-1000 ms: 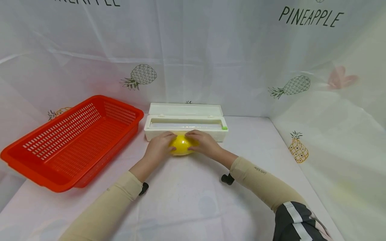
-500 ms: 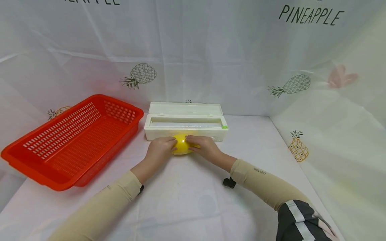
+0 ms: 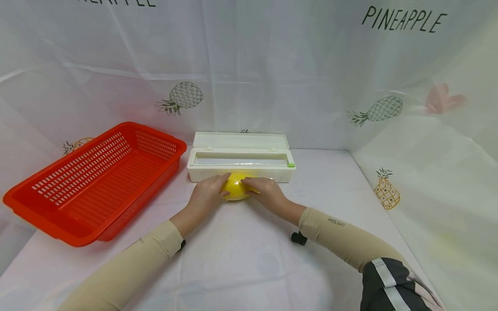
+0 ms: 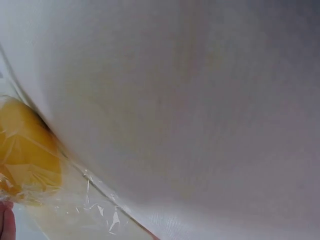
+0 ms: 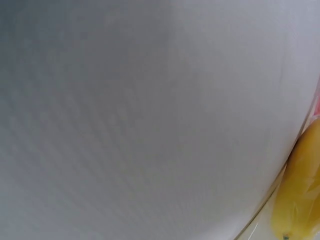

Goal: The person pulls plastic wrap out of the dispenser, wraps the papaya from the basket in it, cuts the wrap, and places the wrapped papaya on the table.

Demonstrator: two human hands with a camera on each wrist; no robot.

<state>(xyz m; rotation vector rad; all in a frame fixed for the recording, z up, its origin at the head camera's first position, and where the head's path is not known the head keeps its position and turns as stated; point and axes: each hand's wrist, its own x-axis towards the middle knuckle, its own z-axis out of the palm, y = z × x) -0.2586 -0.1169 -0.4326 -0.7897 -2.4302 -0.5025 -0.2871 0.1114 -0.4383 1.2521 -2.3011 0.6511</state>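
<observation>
A glossy yellow fruit [image 3: 235, 186], smooth and rounded, sits on the table right before a white cling film dispenser [image 3: 202, 173]. Clear cling film [image 4: 95, 205] covers the fruit in the left wrist view and spreads loosely beside it. My left hand [image 3: 206, 193] grips the fruit's left side, thumb low and fingers at the top. From the right, my right hand [image 3: 268, 195] holds the other side, its fingertips bent over the film-covered surface. In the right wrist view only part of the fruit [image 5: 300, 190] shows, with a small dark stem end.
The dispenser's lid [image 3: 241, 140] stands raised against the cloth backdrop, and a green slider [image 3: 291, 165] is at its right end. A red slotted plastic basket [image 3: 145, 196] occupies the left of the white-covered table [image 3: 241, 259].
The fingers of both hands have shifted slightly on the fruit; the right fingers sit a little lower. The fruit, dispenser and basket stay in place.
</observation>
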